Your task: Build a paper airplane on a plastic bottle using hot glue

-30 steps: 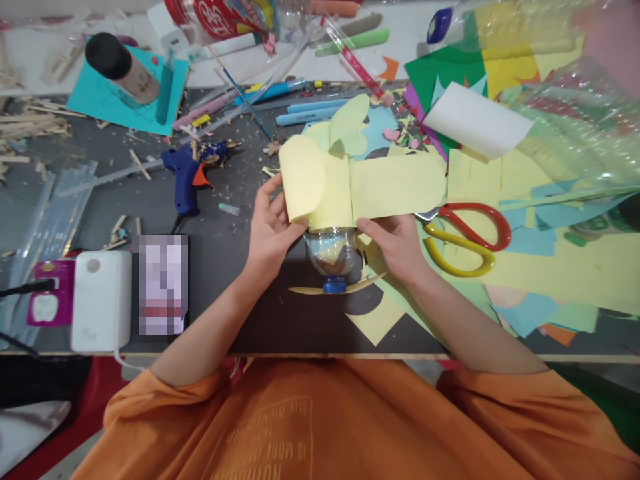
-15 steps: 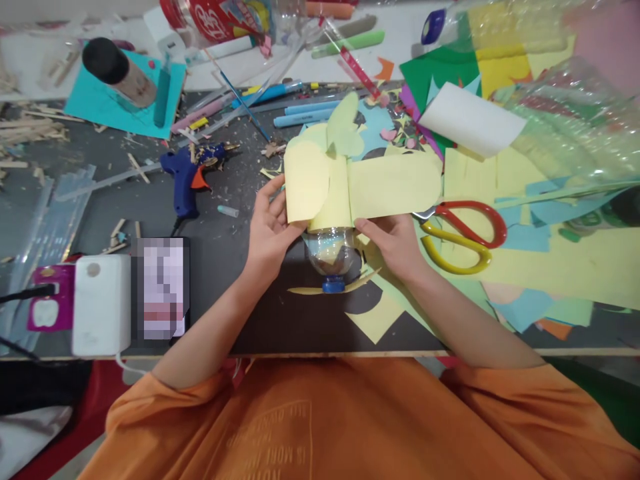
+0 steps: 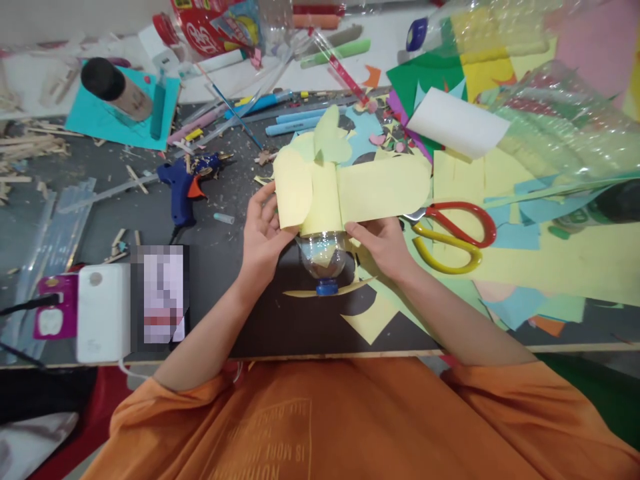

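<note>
A clear plastic bottle lies with its blue cap towards me, its upper part wrapped in pale yellow paper. My left hand pinches the lower edge of the left paper flap, thumb in front and fingers partly behind. On the other side, my right hand has its thumb at the lower inner corner of the long rounded paper strip; its fingers are mostly hidden behind the paper. Pale green leaf-shaped pieces rise above the wrap.
Right of my hand lie scissors with red and yellow handles, on paper scraps. To the left are a blue glue gun, a phone and a white power bank. Markers and a red-labelled bottle lie behind.
The view has shifted slightly, so most things appear further left. The left paper flap has swung a little outward from the wrapped bottle. Both hands keep their hold.
</note>
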